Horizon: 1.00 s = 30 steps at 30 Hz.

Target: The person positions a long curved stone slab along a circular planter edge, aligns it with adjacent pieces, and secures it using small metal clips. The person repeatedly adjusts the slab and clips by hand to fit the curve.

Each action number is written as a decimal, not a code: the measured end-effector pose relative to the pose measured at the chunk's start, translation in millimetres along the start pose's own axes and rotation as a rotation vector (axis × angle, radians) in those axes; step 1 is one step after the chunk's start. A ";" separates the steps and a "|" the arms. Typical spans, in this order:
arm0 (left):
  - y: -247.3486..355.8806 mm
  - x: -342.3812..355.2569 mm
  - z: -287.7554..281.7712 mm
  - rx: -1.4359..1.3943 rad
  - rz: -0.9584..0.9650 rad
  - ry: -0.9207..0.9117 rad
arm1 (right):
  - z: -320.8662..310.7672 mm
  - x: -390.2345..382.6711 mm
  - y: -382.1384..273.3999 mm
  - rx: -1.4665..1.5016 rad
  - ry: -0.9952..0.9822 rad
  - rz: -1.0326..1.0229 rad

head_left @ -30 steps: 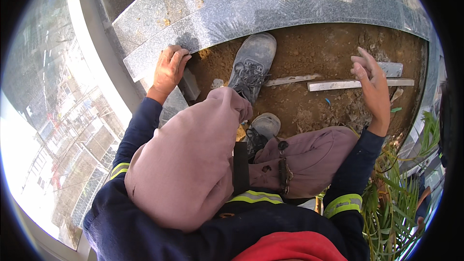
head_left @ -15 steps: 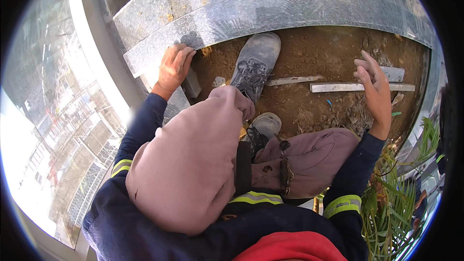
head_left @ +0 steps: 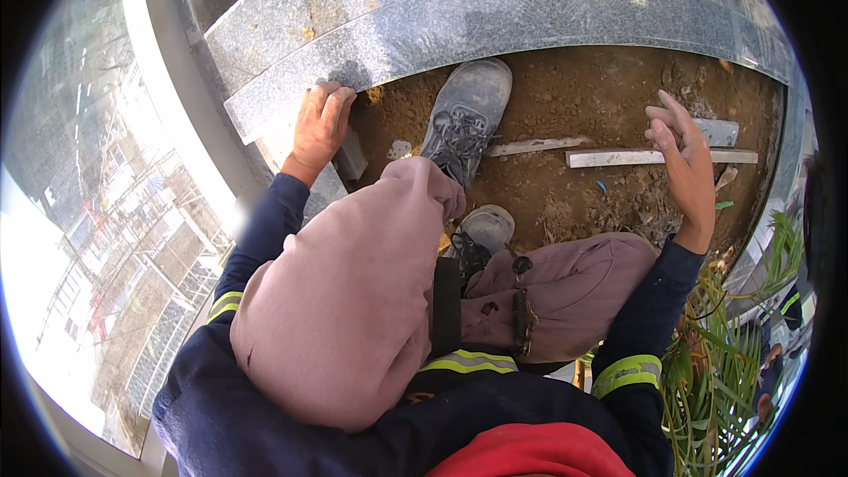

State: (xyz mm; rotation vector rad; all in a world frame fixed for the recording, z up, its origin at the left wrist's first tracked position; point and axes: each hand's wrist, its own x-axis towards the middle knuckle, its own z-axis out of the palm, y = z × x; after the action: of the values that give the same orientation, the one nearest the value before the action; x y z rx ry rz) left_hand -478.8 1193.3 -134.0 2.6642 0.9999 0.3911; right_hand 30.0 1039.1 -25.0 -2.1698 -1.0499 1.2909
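My left hand [head_left: 320, 128] grips the lower edge of a speckled grey stone slab [head_left: 495, 18] near its left end, fingers curled at the edge. My right hand [head_left: 680, 159] hangs over the soil [head_left: 583, 97] at the right, fingers loosely spread and slightly bent, holding nothing visible. Near it lie a long pale strip [head_left: 609, 159] and a short grey piece [head_left: 723, 131]; whether it touches either is unclear. My grey shoes [head_left: 464, 106] rest on the soil between my hands, below the slab.
A white frame [head_left: 168, 88] with a bright glass panel [head_left: 71, 238] borders the left. Leafy plants [head_left: 707, 362] grow at the lower right. Behind them, at the far right rim, dark clothing with a yellow stripe [head_left: 789, 305] partly shows, perhaps a person or a reflection. A thin broken strip [head_left: 534, 146] lies mid-soil.
Since a second ago both hands have shifted slightly right in the picture, with the shoes and soil shifting similarly. My left hand stays on the slab edge; little else differs.
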 end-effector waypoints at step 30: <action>-5.6 16.8 -23.4 -0.248 -0.223 -0.182 | -1.3 1.6 6.2 -0.013 0.005 -0.009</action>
State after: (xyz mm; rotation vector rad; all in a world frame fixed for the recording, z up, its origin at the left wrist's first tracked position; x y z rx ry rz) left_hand -477.9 1212.2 -111.6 2.2933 1.0978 0.2059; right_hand 34.0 1036.4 -29.4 -2.1738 -1.0678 1.2774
